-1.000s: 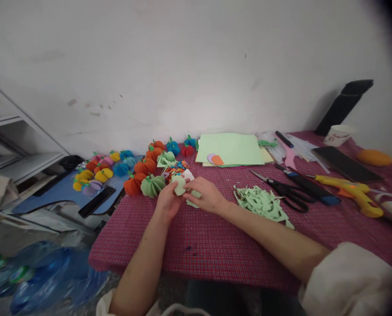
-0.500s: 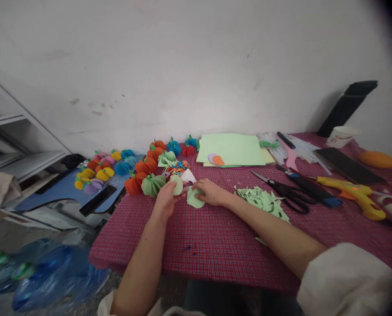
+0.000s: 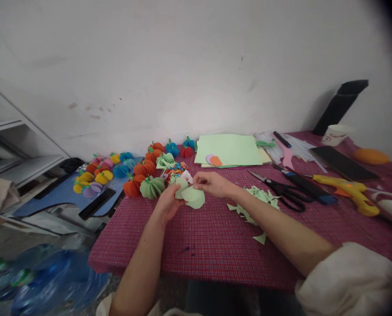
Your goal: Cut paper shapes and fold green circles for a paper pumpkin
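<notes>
My left hand (image 3: 170, 202) is closed on a rounded pale green paper piece (image 3: 181, 188), held upright between thumb and fingers. Just to its right, my right hand (image 3: 212, 183) pinches the upper edge of another pale green paper piece (image 3: 190, 194). Below that, more pale green paper (image 3: 197, 202) overlaps it; how many sheets there are I cannot tell. A pale green paper pumpkin (image 3: 152, 187) sits left of my left hand, beside an orange paper pumpkin (image 3: 134, 185). Under my right forearm lies a pile of pale green paper scraps (image 3: 260, 197).
Black scissors (image 3: 286, 193), a utility knife (image 3: 309, 188) and a yellow glue gun (image 3: 347, 186) lie on the right. Pale green sheets (image 3: 230, 149) are stacked by the wall. Colourful scraps (image 3: 176, 170) sit behind my hands. Further left, a blue table (image 3: 61, 193) bears more paper pumpkins.
My right hand has lifted from the green paper pile on the cloth and now pinches a piece beside my left hand. My left hand has shifted slightly right with its piece.
</notes>
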{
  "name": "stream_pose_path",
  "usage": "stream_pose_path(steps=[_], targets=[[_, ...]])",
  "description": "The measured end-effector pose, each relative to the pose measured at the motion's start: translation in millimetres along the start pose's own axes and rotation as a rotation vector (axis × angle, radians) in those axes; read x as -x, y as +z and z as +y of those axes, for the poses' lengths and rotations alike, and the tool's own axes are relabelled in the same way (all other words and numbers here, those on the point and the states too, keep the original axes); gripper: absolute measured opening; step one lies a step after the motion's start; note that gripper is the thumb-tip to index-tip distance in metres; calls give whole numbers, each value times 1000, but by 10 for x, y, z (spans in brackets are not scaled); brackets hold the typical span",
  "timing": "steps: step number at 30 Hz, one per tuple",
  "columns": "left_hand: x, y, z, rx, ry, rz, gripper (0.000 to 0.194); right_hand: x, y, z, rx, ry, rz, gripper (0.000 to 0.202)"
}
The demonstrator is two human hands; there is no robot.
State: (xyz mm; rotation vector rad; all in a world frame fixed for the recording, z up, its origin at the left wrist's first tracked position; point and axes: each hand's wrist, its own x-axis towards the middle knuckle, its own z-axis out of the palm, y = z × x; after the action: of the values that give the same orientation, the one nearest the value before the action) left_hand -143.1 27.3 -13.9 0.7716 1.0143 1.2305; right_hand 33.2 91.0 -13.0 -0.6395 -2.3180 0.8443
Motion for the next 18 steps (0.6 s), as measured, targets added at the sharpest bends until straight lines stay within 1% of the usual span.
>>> stream_pose_path(steps=[2, 5, 7, 11, 13, 15, 16, 17, 18], targets=[[39, 42, 2, 7, -57, -96, 30, -17, -4, -66, 79, -28, 56, 14], [87, 83, -3, -3, -86, -209, 29, -42, 15, -117, 240, -138, 100, 11], [106, 92, -14, -21, -84, -247, 28, -49, 43, -134, 309, -194, 128, 12], [112, 74, -38, -71, -72, -280, 24, -55, 135, -148, 306, -194, 180, 12], [93, 44, -29, -77, -54, -248, 23, -61, 176, -121, 243, -140, 247, 18], [59, 0, 3, -58, 7, -139, 25, -62, 205, -55, 186, -46, 309, 26], [38, -26, 24, -44, 56, -54, 27, -57, 217, -10, 188, -4, 305, 28], [18, -51, 45, -29, 112, 37, 28, -49, 230, 39, 217, 19, 265, 29], [-1, -74, 64, -15, 159, 115, 29, -39, 245, 89, 270, 20, 197, 29]])
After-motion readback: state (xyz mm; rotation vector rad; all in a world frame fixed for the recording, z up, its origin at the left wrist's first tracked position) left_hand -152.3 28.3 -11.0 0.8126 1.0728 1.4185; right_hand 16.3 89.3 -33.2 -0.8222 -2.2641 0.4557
